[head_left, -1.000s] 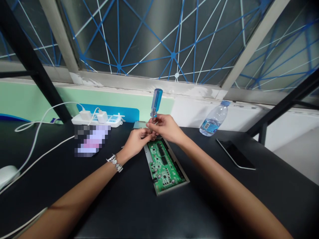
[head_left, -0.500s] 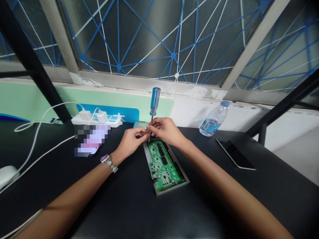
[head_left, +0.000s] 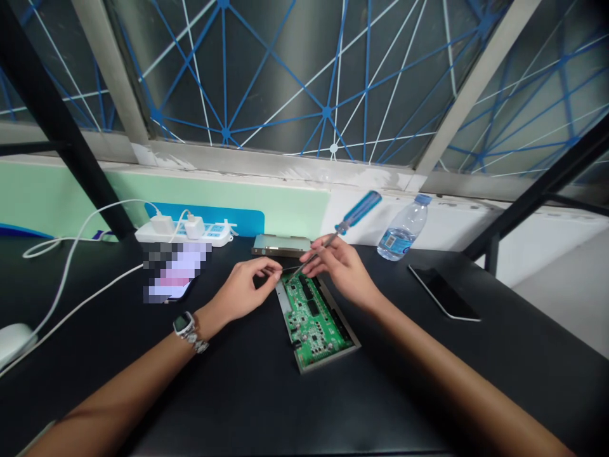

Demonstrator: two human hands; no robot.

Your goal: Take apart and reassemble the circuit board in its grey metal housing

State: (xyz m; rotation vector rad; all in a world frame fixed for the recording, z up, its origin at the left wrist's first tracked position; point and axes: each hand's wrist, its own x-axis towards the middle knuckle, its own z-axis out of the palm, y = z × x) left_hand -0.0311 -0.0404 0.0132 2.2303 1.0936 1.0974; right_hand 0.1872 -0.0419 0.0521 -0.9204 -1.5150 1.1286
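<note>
A green circuit board [head_left: 316,320] lies in a shallow metal case [head_left: 328,363] on the black desk. My right hand [head_left: 345,266] grips a screwdriver [head_left: 359,212] by its metal shaft. Its blue, see-through handle tilts up to the right, and the tip points down at the board's far end. Beside that far left corner, my left hand [head_left: 252,285] has thumb and forefinger pinched together; whatever they hold, if anything, is too small to make out. The left wrist wears a watch [head_left: 183,324] and a metal bracelet.
Behind the board stands a flat metal-edged box [head_left: 276,244]. A water bottle [head_left: 403,228] and a dark tablet or phone [head_left: 442,292] are on the right. To the left are a lit phone [head_left: 178,270], a white power strip [head_left: 209,233], loose cables and a white mouse [head_left: 16,343].
The screwdriver has swung from nearly upright to a slant, its handle now leaning right. My right hand has turned and shifted right, and my left hand has moved slightly down and left.
</note>
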